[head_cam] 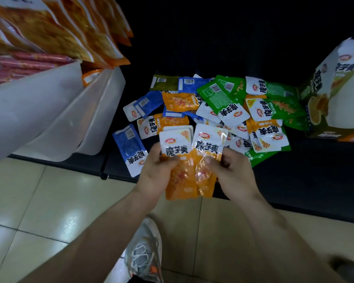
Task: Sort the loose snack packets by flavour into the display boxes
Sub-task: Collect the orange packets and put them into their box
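A heap of loose snack packets (211, 107) lies on a dark low shelf, in blue, orange and green. My left hand (157, 172) grips a small stack of orange packets (180, 180) held upright. My right hand (231, 172) pinches another orange packet (207, 144) right beside that stack, touching it. A blue packet (131, 149) lies alone at the heap's left edge. A green and white display box (335, 94) stands tilted at the right of the heap; its inside is hidden.
White plastic bins (55, 111) with large orange bags (70, 31) and red sausages (29, 60) hang over the left. The black shelf edge (294, 201) runs above a tiled floor (49, 201). My shoe (145, 250) is below the hands.
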The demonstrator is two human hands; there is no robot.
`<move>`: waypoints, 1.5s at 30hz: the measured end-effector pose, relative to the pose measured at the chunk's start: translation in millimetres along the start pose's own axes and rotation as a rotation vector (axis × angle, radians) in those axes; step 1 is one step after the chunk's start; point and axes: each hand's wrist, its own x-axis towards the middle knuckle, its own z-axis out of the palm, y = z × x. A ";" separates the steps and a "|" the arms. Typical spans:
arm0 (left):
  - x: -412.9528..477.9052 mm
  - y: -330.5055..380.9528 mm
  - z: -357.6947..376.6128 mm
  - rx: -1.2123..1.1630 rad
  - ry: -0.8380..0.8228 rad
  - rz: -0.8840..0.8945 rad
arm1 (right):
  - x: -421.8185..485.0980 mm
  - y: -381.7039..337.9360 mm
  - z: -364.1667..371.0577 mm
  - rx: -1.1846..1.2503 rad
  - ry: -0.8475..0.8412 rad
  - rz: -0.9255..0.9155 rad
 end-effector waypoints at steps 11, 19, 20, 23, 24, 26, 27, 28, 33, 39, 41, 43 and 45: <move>19.8 6.3 -10.6 -0.208 0.052 -0.065 | 32.6 -10.0 63.3 -0.016 0.048 0.030; 47.9 13.4 -60.1 0.055 0.301 0.101 | 93.7 -9.6 85.1 -0.790 -0.149 -0.510; 48.7 13.9 -63.7 0.076 0.310 0.106 | 97.3 -7.8 86.2 -0.945 -0.197 -0.504; 50.7 10.5 -74.1 0.105 0.343 0.079 | 85.1 6.5 83.0 -1.172 -0.165 -0.544; 51.4 8.3 -76.8 0.104 0.354 0.059 | 77.5 11.3 81.3 -1.197 -0.109 -0.576; 51.5 3.6 -80.1 0.095 0.353 0.027 | 67.4 20.0 78.3 -1.227 -0.029 -0.607; 51.8 0.9 -80.9 0.102 0.350 0.023 | 65.5 21.1 76.6 -1.235 -0.030 -0.598; 51.6 -0.7 -80.5 0.108 0.343 0.025 | 65.2 19.7 74.1 -1.230 -0.039 -0.580; 51.6 -6.1 -78.5 0.116 0.307 0.029 | 67.8 -0.4 64.0 -1.215 -0.126 -0.344; 52.6 -8.4 -73.9 0.125 0.288 0.021 | 69.6 -2.2 46.6 -0.860 -0.170 -0.153; 52.2 -6.7 -70.7 0.121 0.281 0.020 | 66.2 -3.2 39.9 -0.485 -0.137 -0.075; 50.6 -4.2 -64.6 0.081 0.269 0.005 | 57.4 -9.3 43.1 -0.105 -0.153 0.033; 49.4 -2.7 -56.8 0.026 0.239 -0.016 | 48.5 -13.1 54.0 0.137 -0.203 0.138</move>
